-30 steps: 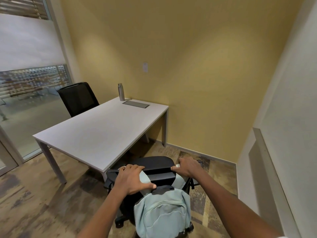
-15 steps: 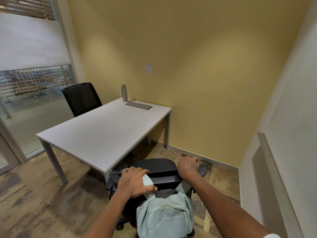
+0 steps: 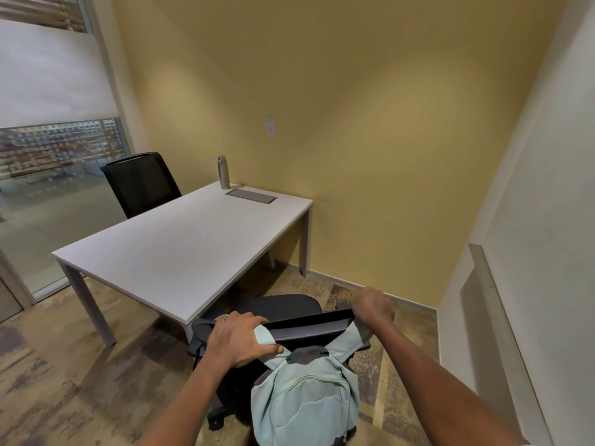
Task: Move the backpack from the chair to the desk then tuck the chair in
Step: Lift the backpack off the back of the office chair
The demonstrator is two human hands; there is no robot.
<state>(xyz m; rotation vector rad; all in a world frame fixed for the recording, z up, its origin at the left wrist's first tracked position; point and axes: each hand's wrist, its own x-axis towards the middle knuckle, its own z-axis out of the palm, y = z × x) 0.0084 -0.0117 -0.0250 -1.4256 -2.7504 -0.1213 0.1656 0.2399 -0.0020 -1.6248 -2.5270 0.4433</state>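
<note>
A pale blue-green backpack hangs by its straps over the backrest of a black office chair, on the side facing me. My left hand grips the left strap where it crosses the backrest top. My right hand is closed on the right strap at the backrest's right corner. The chair's seat points toward the white desk and sits partly under its near edge.
A metal bottle and a grey flat panel are at the desk's far end. A second black chair stands behind the desk. A glass wall is at left, a white wall with a ledge at right.
The backrest top has tilted, its right end now higher and farther from me. My right hand moved right and up with the strap. The view has drawn closer to the desk.
</note>
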